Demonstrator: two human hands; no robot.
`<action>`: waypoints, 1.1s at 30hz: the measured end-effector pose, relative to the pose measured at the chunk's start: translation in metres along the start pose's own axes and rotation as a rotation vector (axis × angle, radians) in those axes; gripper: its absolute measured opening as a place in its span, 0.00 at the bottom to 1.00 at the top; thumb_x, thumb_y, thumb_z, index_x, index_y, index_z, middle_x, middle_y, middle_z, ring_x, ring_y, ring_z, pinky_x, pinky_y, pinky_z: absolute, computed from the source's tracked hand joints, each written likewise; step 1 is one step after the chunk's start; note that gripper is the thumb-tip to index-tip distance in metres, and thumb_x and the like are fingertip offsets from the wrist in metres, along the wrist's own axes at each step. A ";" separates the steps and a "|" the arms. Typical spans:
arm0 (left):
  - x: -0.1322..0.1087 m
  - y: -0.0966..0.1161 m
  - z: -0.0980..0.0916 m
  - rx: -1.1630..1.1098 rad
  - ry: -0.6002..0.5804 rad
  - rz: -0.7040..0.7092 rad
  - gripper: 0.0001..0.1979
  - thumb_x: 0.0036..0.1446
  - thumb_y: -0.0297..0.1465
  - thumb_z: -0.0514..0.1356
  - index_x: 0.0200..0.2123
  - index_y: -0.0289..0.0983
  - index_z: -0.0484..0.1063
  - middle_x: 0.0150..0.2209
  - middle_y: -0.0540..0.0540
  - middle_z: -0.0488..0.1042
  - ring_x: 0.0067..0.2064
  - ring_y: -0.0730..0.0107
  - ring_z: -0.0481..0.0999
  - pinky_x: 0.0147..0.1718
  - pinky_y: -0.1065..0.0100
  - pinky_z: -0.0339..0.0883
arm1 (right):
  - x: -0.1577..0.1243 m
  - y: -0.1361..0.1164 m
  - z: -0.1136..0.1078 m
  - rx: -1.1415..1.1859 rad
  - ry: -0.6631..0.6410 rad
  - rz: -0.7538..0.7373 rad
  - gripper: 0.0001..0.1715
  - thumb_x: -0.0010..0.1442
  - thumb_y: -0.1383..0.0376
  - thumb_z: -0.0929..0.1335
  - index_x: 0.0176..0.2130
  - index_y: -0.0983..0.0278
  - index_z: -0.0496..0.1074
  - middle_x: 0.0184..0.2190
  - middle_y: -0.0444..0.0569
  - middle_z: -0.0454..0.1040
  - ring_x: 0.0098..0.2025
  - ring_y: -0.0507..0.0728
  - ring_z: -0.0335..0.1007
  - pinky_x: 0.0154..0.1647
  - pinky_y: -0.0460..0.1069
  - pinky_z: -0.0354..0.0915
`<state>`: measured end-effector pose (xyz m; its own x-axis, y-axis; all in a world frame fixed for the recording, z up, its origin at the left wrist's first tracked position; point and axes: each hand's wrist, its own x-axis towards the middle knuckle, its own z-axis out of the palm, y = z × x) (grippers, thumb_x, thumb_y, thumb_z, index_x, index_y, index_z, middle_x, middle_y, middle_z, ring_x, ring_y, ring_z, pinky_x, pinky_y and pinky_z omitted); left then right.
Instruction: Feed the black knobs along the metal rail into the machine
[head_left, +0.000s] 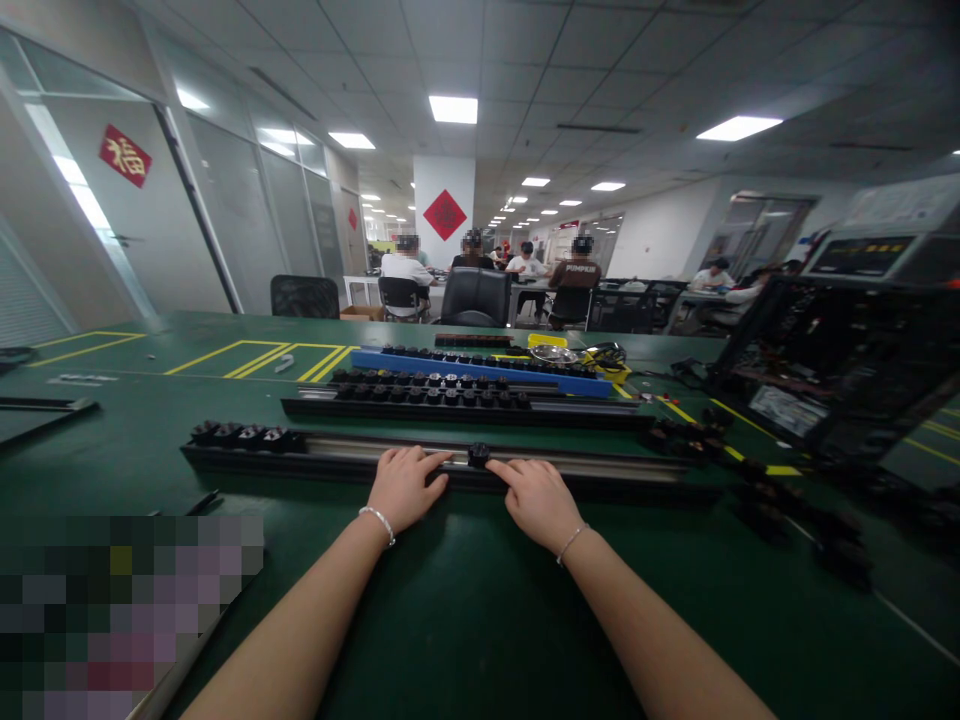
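A long black channel (360, 455) with a pale metallic inside lies across the bench in front of me. Several black blocks that look like socket modules (251, 435) sit side by side in its left end. One separate black block (478, 455) stands in the channel between my hands. My left hand (405, 487) rests on the near edge with thumb and index finger apart, the index pointing toward this block. From the other side, my right hand (538, 497) reaches its stretched index finger to the block's right side. Neither hand is wrapped around anything.
Behind lie more channels filled with black blocks (442, 397) and a blue strip (480, 370). Loose black parts (765, 500) are scattered at right, near an opened equipment case (810, 350). A yellow tray (547, 342) stands farther back. People sit at distant tables.
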<state>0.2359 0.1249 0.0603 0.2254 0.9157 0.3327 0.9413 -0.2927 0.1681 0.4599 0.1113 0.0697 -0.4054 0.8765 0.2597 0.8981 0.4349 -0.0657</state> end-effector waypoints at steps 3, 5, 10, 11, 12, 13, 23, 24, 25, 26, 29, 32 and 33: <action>0.000 0.000 0.001 0.006 0.007 0.004 0.19 0.57 0.41 0.50 0.51 0.50 0.67 0.38 0.48 0.72 0.44 0.63 0.68 0.49 0.58 0.52 | -0.001 0.002 0.000 0.004 0.005 0.003 0.28 0.57 0.70 0.58 0.56 0.53 0.63 0.46 0.47 0.71 0.48 0.54 0.62 0.51 0.51 0.50; 0.000 0.000 0.000 0.012 0.011 0.011 0.19 0.57 0.41 0.50 0.51 0.50 0.68 0.38 0.48 0.72 0.44 0.63 0.68 0.48 0.58 0.52 | -0.001 0.003 0.000 0.005 0.013 0.000 0.28 0.57 0.70 0.58 0.56 0.53 0.63 0.46 0.47 0.71 0.48 0.54 0.62 0.51 0.50 0.50; 0.000 0.001 -0.001 0.005 0.005 0.000 0.19 0.57 0.40 0.50 0.51 0.50 0.68 0.38 0.48 0.72 0.44 0.63 0.68 0.48 0.58 0.52 | -0.002 0.005 0.001 -0.018 0.010 -0.005 0.28 0.57 0.70 0.58 0.56 0.53 0.63 0.46 0.47 0.71 0.48 0.54 0.62 0.51 0.50 0.51; 0.000 0.001 -0.001 0.001 0.006 -0.003 0.19 0.57 0.40 0.51 0.51 0.50 0.68 0.38 0.48 0.72 0.44 0.63 0.68 0.48 0.58 0.52 | -0.001 0.005 0.001 -0.019 0.011 -0.006 0.28 0.57 0.70 0.58 0.56 0.53 0.63 0.46 0.47 0.71 0.48 0.54 0.62 0.51 0.50 0.51; 0.000 0.001 -0.001 -0.003 0.009 -0.005 0.19 0.57 0.40 0.51 0.51 0.50 0.68 0.38 0.48 0.72 0.44 0.64 0.68 0.48 0.58 0.52 | -0.002 0.006 0.001 -0.017 0.012 -0.006 0.28 0.57 0.70 0.58 0.56 0.53 0.63 0.46 0.47 0.71 0.48 0.54 0.62 0.51 0.50 0.51; 0.000 0.001 -0.001 -0.005 0.010 -0.005 0.19 0.57 0.40 0.51 0.51 0.50 0.68 0.38 0.48 0.72 0.44 0.64 0.68 0.49 0.58 0.52 | -0.002 0.006 0.002 -0.014 0.014 -0.005 0.28 0.57 0.70 0.58 0.56 0.53 0.63 0.46 0.47 0.71 0.48 0.54 0.62 0.51 0.50 0.51; 0.000 0.001 -0.002 0.000 0.013 0.009 0.19 0.58 0.40 0.50 0.51 0.50 0.68 0.37 0.48 0.72 0.43 0.64 0.69 0.48 0.58 0.52 | -0.004 0.012 -0.001 0.046 0.001 -0.013 0.28 0.57 0.70 0.58 0.56 0.55 0.63 0.45 0.48 0.71 0.48 0.54 0.62 0.52 0.50 0.52; 0.000 0.001 -0.002 0.001 0.014 0.011 0.19 0.58 0.40 0.50 0.51 0.50 0.68 0.37 0.48 0.72 0.43 0.64 0.69 0.48 0.58 0.52 | -0.004 0.012 -0.002 0.046 -0.003 -0.010 0.28 0.57 0.70 0.57 0.56 0.55 0.63 0.45 0.48 0.71 0.48 0.54 0.62 0.52 0.50 0.52; 0.000 0.001 -0.002 0.001 0.015 0.013 0.19 0.58 0.40 0.50 0.51 0.50 0.68 0.37 0.48 0.72 0.43 0.64 0.69 0.48 0.58 0.52 | -0.004 0.013 -0.002 0.045 -0.004 -0.008 0.28 0.57 0.70 0.57 0.56 0.55 0.63 0.45 0.48 0.71 0.48 0.54 0.62 0.52 0.50 0.52; 0.000 0.001 -0.002 0.002 0.016 0.015 0.19 0.58 0.40 0.50 0.51 0.50 0.68 0.37 0.48 0.72 0.43 0.63 0.69 0.48 0.58 0.53 | -0.004 0.013 -0.002 0.044 -0.003 -0.007 0.28 0.57 0.70 0.57 0.56 0.54 0.63 0.45 0.47 0.71 0.48 0.54 0.62 0.52 0.50 0.51; 0.000 0.000 -0.001 0.009 0.023 0.020 0.19 0.58 0.40 0.50 0.51 0.50 0.68 0.37 0.48 0.72 0.42 0.63 0.69 0.47 0.58 0.53 | -0.005 0.016 -0.003 0.034 -0.001 -0.011 0.28 0.57 0.70 0.57 0.56 0.54 0.63 0.45 0.47 0.72 0.48 0.54 0.62 0.52 0.50 0.51; 0.000 0.000 0.000 0.015 0.021 0.021 0.19 0.58 0.40 0.50 0.51 0.50 0.68 0.37 0.48 0.72 0.42 0.64 0.69 0.47 0.58 0.53 | -0.005 0.018 -0.003 0.021 -0.010 -0.013 0.28 0.58 0.70 0.57 0.56 0.53 0.63 0.45 0.47 0.71 0.48 0.53 0.62 0.52 0.50 0.51; 0.000 0.000 0.000 0.015 0.020 0.021 0.19 0.58 0.40 0.50 0.51 0.50 0.68 0.37 0.48 0.72 0.42 0.64 0.69 0.47 0.58 0.53 | -0.006 0.019 -0.003 0.018 -0.012 -0.012 0.28 0.58 0.70 0.58 0.56 0.53 0.63 0.45 0.47 0.71 0.49 0.53 0.62 0.52 0.50 0.51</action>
<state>0.2356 0.1254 0.0608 0.2405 0.9036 0.3544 0.9401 -0.3078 0.1468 0.4793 0.1139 0.0698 -0.4183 0.8735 0.2491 0.8899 0.4490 -0.0800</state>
